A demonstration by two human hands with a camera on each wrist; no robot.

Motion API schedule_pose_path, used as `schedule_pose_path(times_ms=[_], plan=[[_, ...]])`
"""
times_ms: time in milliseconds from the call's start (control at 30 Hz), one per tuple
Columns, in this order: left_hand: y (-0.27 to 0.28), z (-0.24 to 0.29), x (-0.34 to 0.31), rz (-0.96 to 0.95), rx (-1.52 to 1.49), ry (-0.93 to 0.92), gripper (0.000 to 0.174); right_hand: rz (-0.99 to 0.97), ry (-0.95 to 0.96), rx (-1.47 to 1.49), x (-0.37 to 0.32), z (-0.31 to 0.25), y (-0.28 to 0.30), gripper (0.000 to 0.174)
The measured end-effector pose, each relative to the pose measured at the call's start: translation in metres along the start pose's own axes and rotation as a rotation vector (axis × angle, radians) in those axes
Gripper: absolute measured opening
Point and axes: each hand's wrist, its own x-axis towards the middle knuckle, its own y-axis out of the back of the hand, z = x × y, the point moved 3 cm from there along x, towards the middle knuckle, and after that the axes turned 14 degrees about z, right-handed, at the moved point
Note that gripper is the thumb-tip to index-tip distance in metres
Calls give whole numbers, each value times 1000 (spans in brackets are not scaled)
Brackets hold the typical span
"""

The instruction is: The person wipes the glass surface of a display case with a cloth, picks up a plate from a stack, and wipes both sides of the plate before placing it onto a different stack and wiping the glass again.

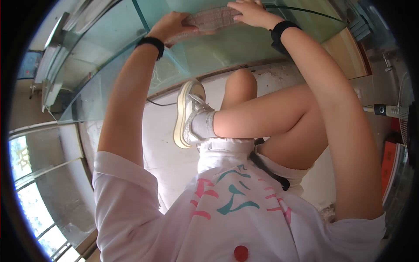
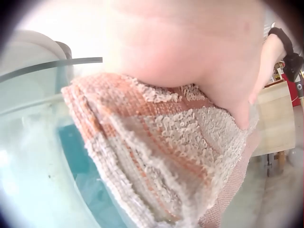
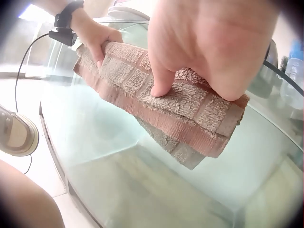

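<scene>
A folded terry towel (image 1: 213,19) in pink and off-white spans both hands at the top of the head view. My left hand (image 1: 171,25) grips one end, the palm partly covering it in the left wrist view. At the other end my right hand (image 1: 252,13) pinches the towel, its thumb (image 3: 162,88) pressed on the near face in the right wrist view. Folded layers and a pink woven border (image 3: 156,118) show along the lower side. The towel is close over a curved glass case (image 3: 109,147), near its upper rim.
A shoe (image 1: 192,111) and bent leg stand on the pale floor (image 1: 163,144) before the glass. To the right are a fan (image 1: 405,107) and a wooden panel (image 1: 347,52). A blue-capped plastic bottle (image 3: 292,80) stands beyond the glass edge. Windows (image 1: 37,196) are at left.
</scene>
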Motion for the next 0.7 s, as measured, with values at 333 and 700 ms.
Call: schedule_pose_path(times_ms=[333,700], plan=[[21,17,-38,72,122,17,44,92,49,12,-27,-42,28,55],[-3,44,-1,27,121,89,44,309,-125,176,-29,6,21,47]])
